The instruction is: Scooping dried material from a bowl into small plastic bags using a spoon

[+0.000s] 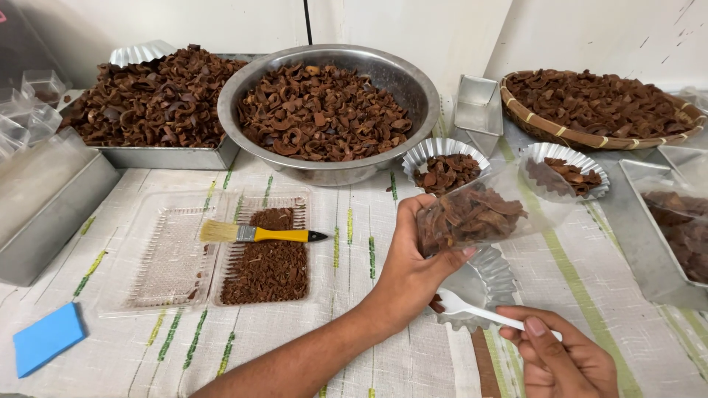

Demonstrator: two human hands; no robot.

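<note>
- Right hand (560, 357) nearest, pinching white spoon (472, 311) by its handle.
- Left hand (413, 269) gripping clear bag (479, 214) of dried husks: light, crinkly, probably best held at the mouth.

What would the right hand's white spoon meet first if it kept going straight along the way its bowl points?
The right hand holds the white spoon pointing left and slightly up. Its bowl already lies over the empty fluted foil cup; beyond that comes the left hand, though depth is unclear.

White wall (413, 22); striped cloth (354, 243) over table.
</note>
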